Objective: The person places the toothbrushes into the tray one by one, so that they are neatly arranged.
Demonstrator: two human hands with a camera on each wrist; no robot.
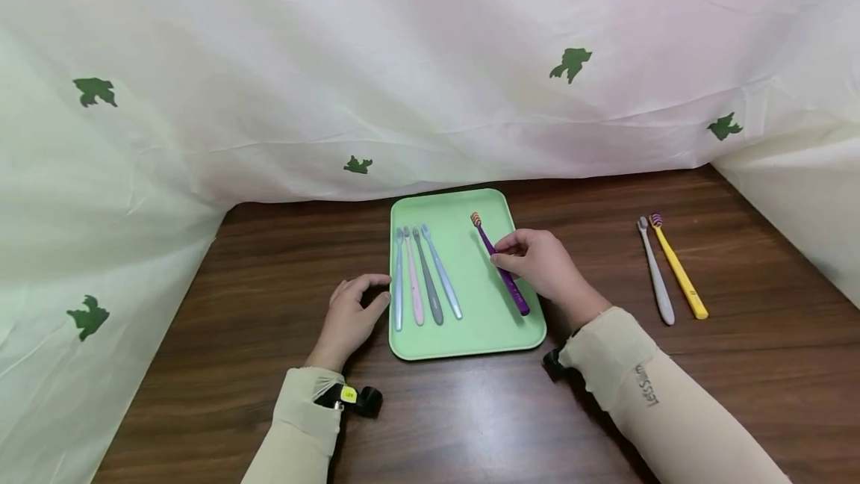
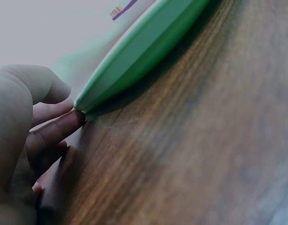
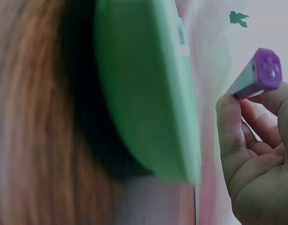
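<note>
Purple toothbrush (image 1: 513, 291) pinched mid-length between the right hand's (image 1: 547, 264) thumb and fingers.
It is held above the right part of the green tray (image 1: 446, 206), bristles pointing away from the person, handle end nearer; the left hand (image 1: 349, 317), fingers loosely bent, touches the tray's left edge. Four toothbrushes (image 1: 432, 290) lie on the tray's left half; a grey toothbrush (image 1: 658, 280) and a yellow toothbrush (image 1: 681, 272) lie right of it on the wooden table (image 1: 457, 424).
</note>
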